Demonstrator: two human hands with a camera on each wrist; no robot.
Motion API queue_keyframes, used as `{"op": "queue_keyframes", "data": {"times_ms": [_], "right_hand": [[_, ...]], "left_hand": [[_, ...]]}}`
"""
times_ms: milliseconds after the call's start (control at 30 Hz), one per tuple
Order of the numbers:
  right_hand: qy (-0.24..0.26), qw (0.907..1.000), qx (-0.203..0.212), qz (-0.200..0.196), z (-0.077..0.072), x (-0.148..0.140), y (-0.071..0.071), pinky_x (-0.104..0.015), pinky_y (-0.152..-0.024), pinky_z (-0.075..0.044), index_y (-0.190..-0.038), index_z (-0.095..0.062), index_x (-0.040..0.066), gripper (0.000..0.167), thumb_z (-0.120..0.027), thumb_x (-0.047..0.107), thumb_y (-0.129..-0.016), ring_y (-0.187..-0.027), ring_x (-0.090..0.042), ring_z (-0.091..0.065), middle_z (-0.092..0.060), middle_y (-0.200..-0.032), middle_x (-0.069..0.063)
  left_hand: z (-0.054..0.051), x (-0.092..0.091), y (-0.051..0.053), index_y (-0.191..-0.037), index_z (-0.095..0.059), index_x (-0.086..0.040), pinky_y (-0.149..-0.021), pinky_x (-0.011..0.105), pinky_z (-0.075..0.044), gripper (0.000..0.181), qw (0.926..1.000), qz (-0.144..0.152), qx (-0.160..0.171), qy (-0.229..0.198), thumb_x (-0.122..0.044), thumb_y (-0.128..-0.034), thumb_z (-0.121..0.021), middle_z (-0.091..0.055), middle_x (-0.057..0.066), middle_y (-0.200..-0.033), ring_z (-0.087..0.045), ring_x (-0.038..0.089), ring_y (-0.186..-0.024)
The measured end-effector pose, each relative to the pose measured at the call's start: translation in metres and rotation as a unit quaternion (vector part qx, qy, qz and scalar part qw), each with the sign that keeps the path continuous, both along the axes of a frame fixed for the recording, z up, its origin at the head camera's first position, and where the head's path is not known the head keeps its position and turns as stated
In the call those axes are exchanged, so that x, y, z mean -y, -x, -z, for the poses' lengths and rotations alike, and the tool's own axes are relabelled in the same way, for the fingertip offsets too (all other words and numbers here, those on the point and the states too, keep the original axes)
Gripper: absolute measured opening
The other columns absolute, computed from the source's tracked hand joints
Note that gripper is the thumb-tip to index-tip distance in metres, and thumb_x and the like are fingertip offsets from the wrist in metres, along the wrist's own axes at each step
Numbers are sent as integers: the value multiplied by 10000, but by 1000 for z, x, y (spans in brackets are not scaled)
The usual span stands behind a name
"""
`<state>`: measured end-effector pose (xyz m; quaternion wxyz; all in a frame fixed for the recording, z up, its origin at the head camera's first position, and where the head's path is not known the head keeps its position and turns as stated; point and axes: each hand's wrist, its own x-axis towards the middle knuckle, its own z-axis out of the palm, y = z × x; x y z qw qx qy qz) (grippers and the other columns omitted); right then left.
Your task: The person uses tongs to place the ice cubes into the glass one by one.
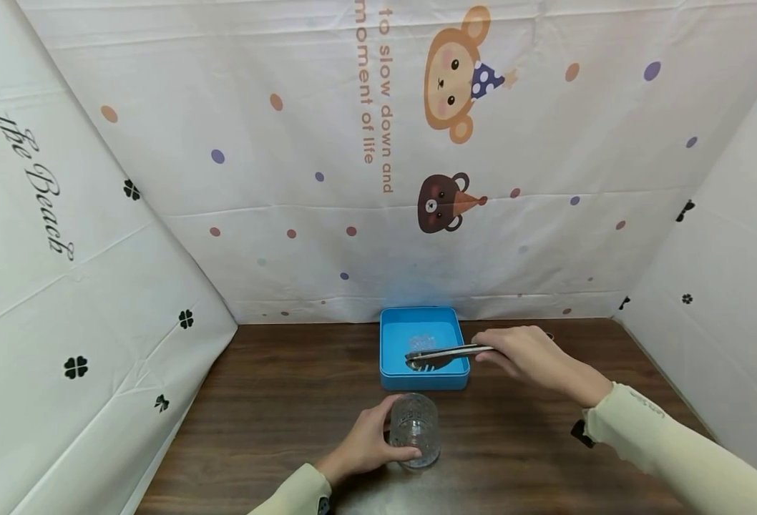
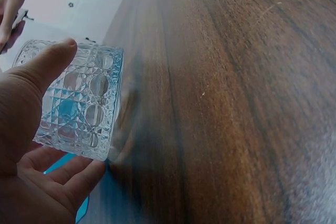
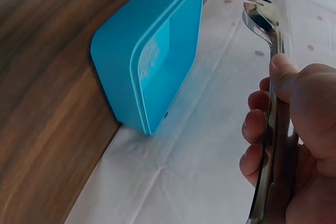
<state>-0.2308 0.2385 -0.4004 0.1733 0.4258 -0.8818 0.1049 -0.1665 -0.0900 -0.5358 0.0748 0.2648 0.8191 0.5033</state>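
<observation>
My left hand (image 1: 367, 440) holds a clear cut-glass tumbler (image 1: 417, 428) upright on the table, thumb on one side and fingers around the other. Diamond and round patterns cover the tumbler's wall in the left wrist view; whether anything lies inside cannot be made out. In my right hand (image 1: 528, 356) is a pair of metal serving tongs (image 3: 277, 124), with one spoon-like end and one slotted, fork-like end. The tongs' tips hover over the near part of a blue box (image 1: 425, 383), and nothing shows between them. Small clear pieces (image 1: 422, 342) lie in a patch on the box floor.
The dark wooden table (image 1: 288, 400) ends at a white printed cloth (image 1: 327, 272) behind the box. More white cloth hangs at the left (image 1: 95, 300) and right (image 1: 726, 243) sides. The tumbler stands just in front of the box.
</observation>
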Motion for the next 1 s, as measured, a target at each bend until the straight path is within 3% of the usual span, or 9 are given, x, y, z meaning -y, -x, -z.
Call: {"op": "queue_keyframes", "data": {"times_ms": [233,567,800,1000], "right_hand": [[171,9993,-15,-331,6,3,-12,-166,-506,-365,-992,-695,207,122,-787,178,-917,-592,54,-431,-617,-839,176],[80,9991,95,-416,8,7,-19,-146,-488,-334,-961,-671,215,70,-741,217,-961,-590,68,-437,-617,-847,177],[51,9992,95,-391,11,7,-21,-175,-548,-465,-1077,-723,193,161,-776,178,-925,-673,68,-553,-682,-912,156],[65,9992,256,-314,13,8,-21,-194,-558,-479,-1161,-724,187,216,-756,221,-950,-691,70,-569,-715,-999,125]], "left_hand": [[-1,0,-1,-1465,-482,-150,-886,244,-564,781,10000,35,-50,-18,-355,-828,-885,-626,59,-1342,-669,173,-1124],[-1,0,-1,-1467,-478,-154,-892,241,-562,779,10000,26,-47,-25,-323,-827,-889,-631,56,-1333,-671,172,-1124],[-2,-1,-1,-1456,-487,-138,-893,236,-560,784,9999,-9,-112,13,-335,-817,-895,-644,62,-1306,-673,161,-1112],[-1,-1,-1,-1477,-471,-115,-912,246,-555,812,9999,2,-134,64,-361,-824,-886,-617,97,-1355,-659,195,-1151]]}}
